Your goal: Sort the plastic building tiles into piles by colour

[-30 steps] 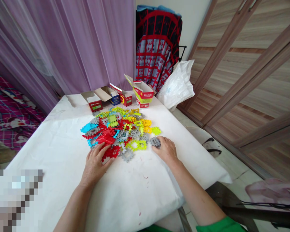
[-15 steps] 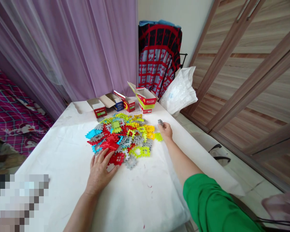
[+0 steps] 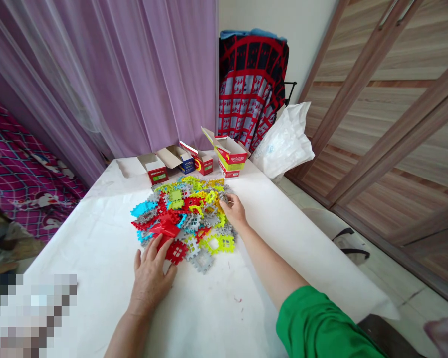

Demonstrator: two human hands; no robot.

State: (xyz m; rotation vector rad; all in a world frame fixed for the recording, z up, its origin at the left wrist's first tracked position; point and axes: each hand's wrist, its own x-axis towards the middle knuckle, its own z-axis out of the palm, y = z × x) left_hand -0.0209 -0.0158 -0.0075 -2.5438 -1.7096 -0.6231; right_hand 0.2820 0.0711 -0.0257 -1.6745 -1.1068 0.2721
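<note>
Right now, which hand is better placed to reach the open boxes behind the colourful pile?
Probably the right hand: it is at the right side of the pile, farther forward and nearer the boxes, while the left hand is at the near edge.

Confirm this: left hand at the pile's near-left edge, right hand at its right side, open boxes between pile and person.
No: the open boxes stand beyond the pile in the head view; the left hand and right hand are as you say.
</note>
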